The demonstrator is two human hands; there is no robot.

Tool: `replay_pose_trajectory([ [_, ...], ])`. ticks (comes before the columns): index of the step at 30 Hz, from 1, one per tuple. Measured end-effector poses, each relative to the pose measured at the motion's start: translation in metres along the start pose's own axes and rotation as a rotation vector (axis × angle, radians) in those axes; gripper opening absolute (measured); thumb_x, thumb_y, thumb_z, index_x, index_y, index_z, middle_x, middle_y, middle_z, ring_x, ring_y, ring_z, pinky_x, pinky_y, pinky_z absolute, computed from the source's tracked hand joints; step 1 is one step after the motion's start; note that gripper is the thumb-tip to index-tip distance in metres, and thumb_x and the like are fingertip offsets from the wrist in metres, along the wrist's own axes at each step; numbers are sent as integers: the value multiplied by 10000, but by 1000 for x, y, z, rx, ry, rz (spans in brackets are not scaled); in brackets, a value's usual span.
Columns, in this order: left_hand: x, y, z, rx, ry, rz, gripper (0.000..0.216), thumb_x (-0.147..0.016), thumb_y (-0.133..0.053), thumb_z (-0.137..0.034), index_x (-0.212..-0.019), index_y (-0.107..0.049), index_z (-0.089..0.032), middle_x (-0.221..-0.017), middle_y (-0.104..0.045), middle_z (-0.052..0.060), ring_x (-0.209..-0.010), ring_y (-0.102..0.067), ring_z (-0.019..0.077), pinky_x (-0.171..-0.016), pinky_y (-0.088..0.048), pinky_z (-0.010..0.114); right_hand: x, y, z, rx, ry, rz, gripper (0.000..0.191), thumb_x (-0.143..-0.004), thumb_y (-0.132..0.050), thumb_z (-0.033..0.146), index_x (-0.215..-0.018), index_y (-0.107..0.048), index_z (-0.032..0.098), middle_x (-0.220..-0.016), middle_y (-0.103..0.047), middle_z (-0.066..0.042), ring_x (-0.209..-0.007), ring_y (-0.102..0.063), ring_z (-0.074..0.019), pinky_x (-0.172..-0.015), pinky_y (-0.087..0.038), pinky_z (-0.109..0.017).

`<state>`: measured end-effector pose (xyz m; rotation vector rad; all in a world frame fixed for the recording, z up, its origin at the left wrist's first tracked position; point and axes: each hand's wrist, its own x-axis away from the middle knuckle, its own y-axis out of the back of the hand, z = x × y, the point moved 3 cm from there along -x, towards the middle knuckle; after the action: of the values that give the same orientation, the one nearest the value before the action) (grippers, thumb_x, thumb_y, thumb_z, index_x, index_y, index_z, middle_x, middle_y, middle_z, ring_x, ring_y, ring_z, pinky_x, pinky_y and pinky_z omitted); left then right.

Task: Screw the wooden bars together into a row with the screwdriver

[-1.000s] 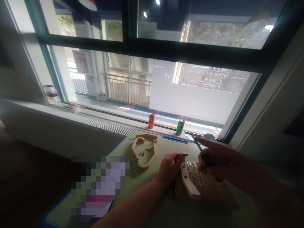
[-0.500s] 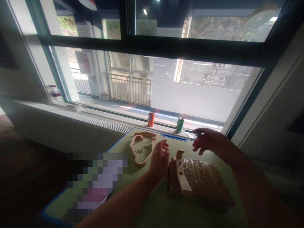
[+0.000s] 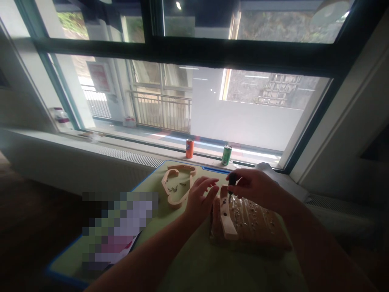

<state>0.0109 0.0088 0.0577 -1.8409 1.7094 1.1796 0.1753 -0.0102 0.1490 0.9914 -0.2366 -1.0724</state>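
Note:
My right hand (image 3: 255,187) grips the dark handle of a screwdriver (image 3: 232,180), which points down. Its tip is near a pale curved wooden piece (image 3: 228,225); I cannot tell whether they touch. Dark holes or screw heads show in that piece. It lies across the left part of a brown slab wrapped in clear plastic (image 3: 264,235). My left hand (image 3: 199,199) is just left of the wooden piece, fingers apart, holding nothing. Beyond it, more curved wooden pieces (image 3: 176,202) lie around several small dark screws (image 3: 174,189).
The green table (image 3: 182,259) has a blue edge. A blurred-out sheet (image 3: 130,227) lies at its left. An orange can (image 3: 189,149) and a green can (image 3: 226,155) stand on the window sill. Crumpled pale plastic (image 3: 273,176) lies behind my right hand.
My right hand has come left and down, bringing the screwdriver over the wooden piece. My left hand's fingers have spread toward that piece. The whole view has shifted slightly.

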Motion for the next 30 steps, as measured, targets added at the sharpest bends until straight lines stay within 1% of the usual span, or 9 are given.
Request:
replay_pose_trajectory([
  [3,-2,1,2,-30,26,-17,207,-832,-492,-251,-993,-601,-179,-876,-566,32,-759,-518,114,-692,-431,253,-1,0,-5,2,5,-43,246,-769,-563,336,-975,-578,202,-740,-632,-16,-620,-582,-124,-539,-446,-232],
  [6,-3,1,6,-77,53,-31,199,-842,-474,-259,-958,-610,-171,-863,-577,33,-749,-519,116,-677,-427,250,-4,0,-10,-14,12,-104,373,-759,-576,325,-1113,-518,225,-779,-644,-25,-648,-599,-141,-566,-466,-259],
  [8,-3,0,9,-100,63,-36,196,-845,-469,-260,-938,-615,-168,-849,-583,34,-743,-520,119,-668,-424,250,-5,0,-12,-6,17,-119,416,-755,-581,325,-1154,-496,242,-790,-649,-25,-662,-607,-149,-586,-477,-274],
  [12,-3,-2,9,-91,43,-29,205,-855,-444,-235,-932,-621,-168,-859,-588,39,-776,-528,124,-685,-430,252,-5,1,-13,44,38,-139,394,-775,-561,327,-1161,-503,274,-794,-653,-17,-685,-615,-154,-613,-488,-285],
  [16,-2,-4,3,-78,21,-14,213,-853,-444,-227,-965,-616,-171,-864,-583,38,-756,-527,116,-683,-437,249,-6,1,-12,111,68,-224,397,-774,-566,316,-1165,-506,284,-785,-652,-4,-667,-609,-141,-609,-482,-268],
  [19,-2,-3,0,-93,18,-26,208,-841,-465,-232,-972,-616,-176,-860,-579,31,-728,-520,106,-659,-436,238,-7,1,-11,179,93,-260,382,-764,-580,301,-1142,-532,276,-741,-647,8,-632,-598,-130,-591,-471,-253],
  [23,-4,-3,-4,-90,24,-45,209,-824,-496,-248,-982,-614,-180,-844,-572,21,-679,-505,89,-622,-431,222,-8,0,-9,181,99,-260,393,-762,-583,295,-1149,-527,270,-760,-649,5,-636,-596,-125,-578,-470,-238],
  [27,-4,-6,-8,-61,17,-36,226,-804,-530,-283,-986,-613,-177,-804,-562,14,-669,-503,86,-599,-428,217,-8,-2,-10,162,86,-256,373,-762,-583,286,-1132,-537,272,-745,-644,9,-626,-592,-121,-569,-466,-230],
  [30,-3,-9,-9,-56,35,-24,250,-799,-538,-312,-999,-615,-184,-810,-567,17,-668,-506,89,-592,-431,219,-8,-3,-12,128,87,-242,373,-770,-573,286,-1139,-529,269,-783,-649,3,-658,-600,-123,-589,-474,-233],
])
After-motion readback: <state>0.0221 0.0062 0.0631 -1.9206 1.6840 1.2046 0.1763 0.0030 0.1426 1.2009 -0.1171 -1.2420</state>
